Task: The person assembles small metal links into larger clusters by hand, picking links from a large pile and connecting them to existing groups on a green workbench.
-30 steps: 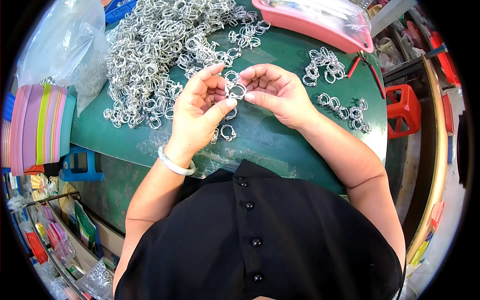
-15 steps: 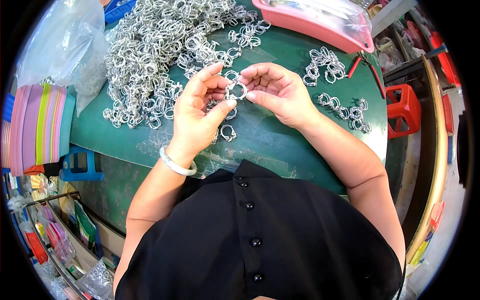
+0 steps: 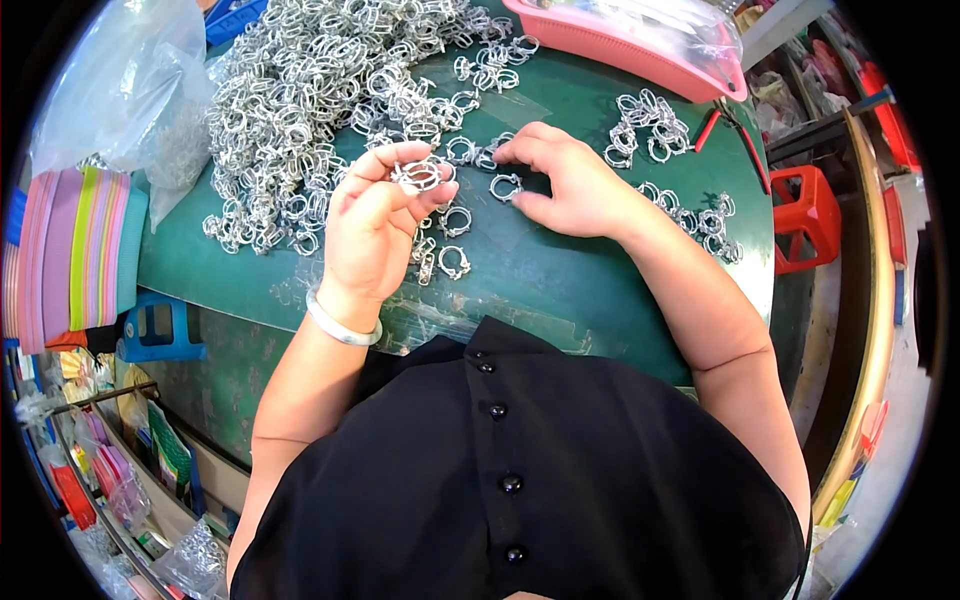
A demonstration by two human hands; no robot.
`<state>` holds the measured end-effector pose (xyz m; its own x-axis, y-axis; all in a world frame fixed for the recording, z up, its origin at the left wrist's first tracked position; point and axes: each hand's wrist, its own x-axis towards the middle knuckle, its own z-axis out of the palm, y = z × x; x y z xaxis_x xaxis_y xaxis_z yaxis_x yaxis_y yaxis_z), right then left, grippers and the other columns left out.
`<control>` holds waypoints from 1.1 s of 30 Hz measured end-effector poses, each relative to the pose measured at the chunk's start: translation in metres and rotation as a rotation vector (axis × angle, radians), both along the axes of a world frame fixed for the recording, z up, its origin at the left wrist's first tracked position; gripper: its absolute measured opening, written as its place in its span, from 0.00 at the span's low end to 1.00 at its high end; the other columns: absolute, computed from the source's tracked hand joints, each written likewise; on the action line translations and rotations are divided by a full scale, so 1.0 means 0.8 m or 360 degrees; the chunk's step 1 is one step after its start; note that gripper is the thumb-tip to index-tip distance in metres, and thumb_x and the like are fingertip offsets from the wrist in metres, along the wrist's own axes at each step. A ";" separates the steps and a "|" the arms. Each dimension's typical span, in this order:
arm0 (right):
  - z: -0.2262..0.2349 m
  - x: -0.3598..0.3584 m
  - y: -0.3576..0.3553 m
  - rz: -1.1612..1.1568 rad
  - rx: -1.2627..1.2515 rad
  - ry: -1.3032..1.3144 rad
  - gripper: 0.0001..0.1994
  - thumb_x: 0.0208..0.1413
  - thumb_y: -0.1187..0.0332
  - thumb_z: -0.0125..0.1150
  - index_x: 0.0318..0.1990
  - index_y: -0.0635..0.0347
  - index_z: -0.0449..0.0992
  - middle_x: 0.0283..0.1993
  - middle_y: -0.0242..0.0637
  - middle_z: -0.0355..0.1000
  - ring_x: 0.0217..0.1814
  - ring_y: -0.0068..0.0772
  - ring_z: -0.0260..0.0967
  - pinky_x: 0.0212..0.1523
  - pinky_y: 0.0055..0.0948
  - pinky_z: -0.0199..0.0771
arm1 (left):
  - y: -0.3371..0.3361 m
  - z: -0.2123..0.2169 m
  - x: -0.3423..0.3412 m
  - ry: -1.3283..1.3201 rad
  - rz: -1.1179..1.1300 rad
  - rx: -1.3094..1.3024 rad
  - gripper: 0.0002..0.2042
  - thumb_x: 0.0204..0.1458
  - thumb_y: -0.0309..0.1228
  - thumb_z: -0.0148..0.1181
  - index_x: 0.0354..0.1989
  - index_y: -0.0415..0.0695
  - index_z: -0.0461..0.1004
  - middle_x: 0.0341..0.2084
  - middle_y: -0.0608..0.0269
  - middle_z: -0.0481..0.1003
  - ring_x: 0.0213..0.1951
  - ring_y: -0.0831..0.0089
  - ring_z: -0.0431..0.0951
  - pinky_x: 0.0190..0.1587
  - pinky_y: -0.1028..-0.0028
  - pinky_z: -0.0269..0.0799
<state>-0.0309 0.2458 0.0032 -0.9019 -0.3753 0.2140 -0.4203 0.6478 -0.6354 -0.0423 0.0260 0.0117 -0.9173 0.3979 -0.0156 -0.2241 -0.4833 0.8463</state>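
My left hand (image 3: 362, 235), with a pale bangle (image 3: 342, 322) at its wrist, is closed on a few linked silver metal rings (image 3: 418, 177) between thumb and fingers. My right hand (image 3: 572, 188) is open, palm down over the green table. Its thumb and forefinger are apart beside a loose silver ring (image 3: 505, 187), and the forefinger tip is at another small group of rings (image 3: 465, 151); whether it touches them I cannot tell. More loose rings (image 3: 453, 262) lie below my left hand. Beyond it rises a large heap of such rings (image 3: 310, 100).
Two ring clusters (image 3: 648, 125) (image 3: 705, 225) lie at the right, by red-handled pliers (image 3: 708, 130). A pink basket (image 3: 640, 50) of plastic bags stands at the back. At the left are a clear plastic bag (image 3: 120, 90), a striped stack (image 3: 90, 250) and a blue stool (image 3: 165, 330). A red stool (image 3: 805, 220) stands right.
My hands have moved apart. The left has drawn back leftward with the rings; the right has let go and opened over the rings on the table.
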 end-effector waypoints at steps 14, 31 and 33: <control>0.011 0.007 -0.014 0.0010 -0.0383 -0.0229 0.12 0.39 0.74 0.60 0.34 0.62 0.68 0.34 0.40 0.68 0.33 0.35 0.68 0.34 0.29 0.69 | 0.015 0.006 0.013 -0.0014 -0.0082 -0.0541 0.08 0.48 0.23 0.55 0.37 0.38 0.72 0.22 0.70 0.70 0.21 0.87 0.65 0.22 0.86 0.61; 0.010 0.018 -0.031 0.0092 -0.0495 0.0428 0.20 0.38 0.77 0.62 0.43 0.60 0.67 0.34 0.39 0.66 0.34 0.34 0.68 0.33 0.27 0.70 | 0.024 0.003 0.022 0.0340 -0.0072 -0.0785 0.06 0.47 0.25 0.59 0.32 0.38 0.74 0.23 0.72 0.70 0.25 0.87 0.65 0.29 0.85 0.62; 0.009 0.019 -0.032 0.0104 -0.0499 0.0476 0.21 0.37 0.77 0.62 0.44 0.60 0.67 0.35 0.39 0.66 0.34 0.33 0.68 0.33 0.27 0.70 | 0.023 0.001 0.021 0.0312 -0.0064 -0.0770 0.05 0.47 0.26 0.58 0.32 0.39 0.74 0.22 0.73 0.70 0.24 0.87 0.65 0.27 0.86 0.61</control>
